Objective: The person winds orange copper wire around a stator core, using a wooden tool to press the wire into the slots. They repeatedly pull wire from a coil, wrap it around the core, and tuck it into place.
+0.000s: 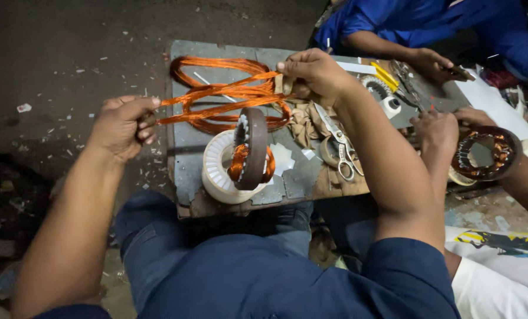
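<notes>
While pulled tight between two hands, orange wire (pixel 225 97) runs almost flat from left to right, tipped up a little at the right end. Left hand (pixel 122 125) pinched shut on the near end, right hand (pixel 314 75) clenched on the far end, likely to keep the strands straight and untangled. More loops of the same wire spread out behind on the gray surface (pixel 296 177). Below the stretched strands, standing on its edge inside a white ring (pixel 216 174), a round metal core (pixel 251 147) with some wire already wound in it. Scissors (pixel 340 145) lying just right of the core, close for cutting. Off to the right, another person's hands (pixel 438 127) with a second core (pixel 485 152).
</notes>
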